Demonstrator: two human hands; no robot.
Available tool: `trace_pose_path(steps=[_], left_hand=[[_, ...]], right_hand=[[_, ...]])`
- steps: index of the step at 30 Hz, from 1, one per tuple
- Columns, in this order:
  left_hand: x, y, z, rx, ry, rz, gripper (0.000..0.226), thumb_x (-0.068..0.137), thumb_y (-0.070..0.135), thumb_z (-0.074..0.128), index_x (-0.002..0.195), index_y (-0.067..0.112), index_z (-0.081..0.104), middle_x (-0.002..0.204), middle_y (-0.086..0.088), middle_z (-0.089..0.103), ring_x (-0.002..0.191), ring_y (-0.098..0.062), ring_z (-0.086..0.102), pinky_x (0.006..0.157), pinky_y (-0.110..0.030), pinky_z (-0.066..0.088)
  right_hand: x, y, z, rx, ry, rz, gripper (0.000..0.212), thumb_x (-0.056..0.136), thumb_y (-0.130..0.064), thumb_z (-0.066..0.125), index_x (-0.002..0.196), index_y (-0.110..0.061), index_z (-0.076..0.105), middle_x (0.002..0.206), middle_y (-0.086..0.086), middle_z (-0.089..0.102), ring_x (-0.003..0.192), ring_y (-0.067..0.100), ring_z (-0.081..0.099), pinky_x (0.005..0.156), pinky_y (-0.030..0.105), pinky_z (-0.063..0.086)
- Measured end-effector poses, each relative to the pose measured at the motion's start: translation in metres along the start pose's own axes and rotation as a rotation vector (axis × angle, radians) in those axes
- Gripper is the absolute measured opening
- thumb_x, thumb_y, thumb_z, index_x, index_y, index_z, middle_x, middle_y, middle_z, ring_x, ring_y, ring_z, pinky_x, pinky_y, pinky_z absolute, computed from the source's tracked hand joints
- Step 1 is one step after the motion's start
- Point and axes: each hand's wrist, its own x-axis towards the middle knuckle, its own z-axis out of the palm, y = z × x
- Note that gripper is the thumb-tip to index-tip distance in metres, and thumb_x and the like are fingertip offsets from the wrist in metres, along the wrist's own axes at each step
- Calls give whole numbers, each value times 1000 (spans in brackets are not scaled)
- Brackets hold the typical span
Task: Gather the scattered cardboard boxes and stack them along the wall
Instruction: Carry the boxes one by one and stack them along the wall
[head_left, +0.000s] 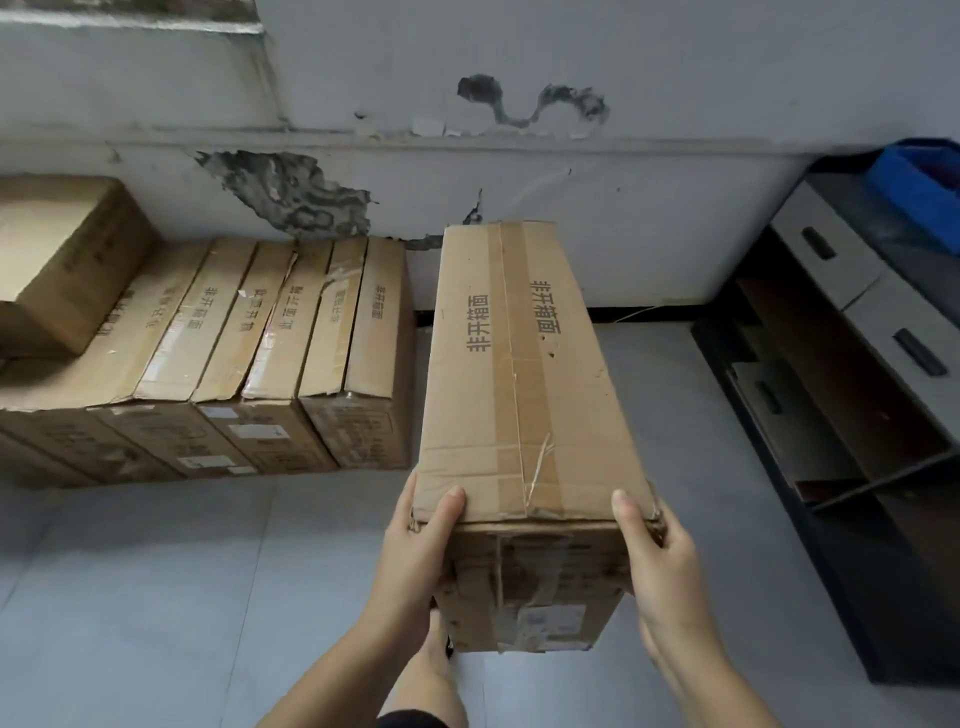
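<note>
Long box (524, 374) held off the floor just right of the row (291, 353) at the wall (649, 218), near-end corners clamped by left hand (415, 551) and right hand (660, 556); far end unsupported, so a dip or slip is judged likely.

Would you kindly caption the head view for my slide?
Both hands carry a taped cardboard box toward the row of boxes along the wall.

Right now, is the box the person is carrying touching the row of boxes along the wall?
Apart. The head view shows a strip of wall and floor between the carried box and the nearest box in the row; both hands grip its near end.
</note>
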Motion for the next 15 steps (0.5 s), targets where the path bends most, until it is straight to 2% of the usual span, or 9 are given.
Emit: trace_pose_path(steps=[4, 10, 13, 15], left_hand=[[98, 39, -14, 30, 16, -37, 27, 92, 25, 56, 112, 43, 55, 93, 27, 69, 81, 10, 64, 83, -37, 51], [218, 69, -29, 41, 23, -87, 36, 92, 27, 56, 124, 42, 51, 100, 18, 71, 83, 3, 66, 61, -22, 48], [272, 60, -34, 22, 53, -130, 44, 90, 30, 59, 132, 39, 46, 106, 16, 70, 85, 1, 66, 64, -23, 48], [306, 47, -36, 18, 73, -152, 49, 90, 30, 59, 135, 37, 44, 110, 15, 69, 89, 0, 66, 69, -24, 50]], right_hand=[[77, -10, 68, -7, 18, 53, 36, 88, -34, 61, 121, -19, 62, 110, -10, 69, 106, 8, 62, 98, 33, 45], [170, -15, 146, -25, 10, 117, 28, 90, -30, 59, 116, -19, 62, 105, -11, 68, 100, 3, 62, 83, 20, 44], [217, 1, 173, -53, 4, 130, 37, 89, -32, 60, 123, -16, 60, 112, -8, 67, 106, 6, 60, 93, 25, 45], [248, 18, 187, -63, -15, 143, 38, 89, -30, 60, 124, -15, 60, 112, -8, 68, 105, 5, 61, 90, 23, 45]])
